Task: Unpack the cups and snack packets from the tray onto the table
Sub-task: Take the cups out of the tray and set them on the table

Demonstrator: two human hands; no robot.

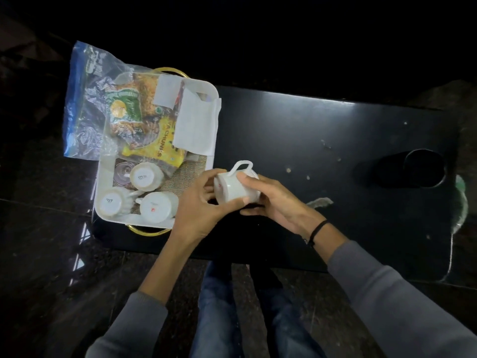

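A white tray (102, 161) with gold handles sits on the left end of the black table (322, 130). Three white cups lie upside down in its near part: one (145, 177), one (111, 202) and one (157, 206). Snack packets fill the far part, a green one (125, 107) and a yellow one (157, 148), partly under a white napkin (196, 122). Both my hands hold a fourth white cup (232, 188) on its side just right of the tray, above the table. My left hand (198, 205) grips its base end and my right hand (268, 197) wraps its body.
A clear zip bag (85, 99) with a blue edge hangs over the tray's far left side. A dark round object (423, 167) stands at the table's right end. Pale specks dot the tabletop. My knees in jeans (232, 306) are below the table's near edge.
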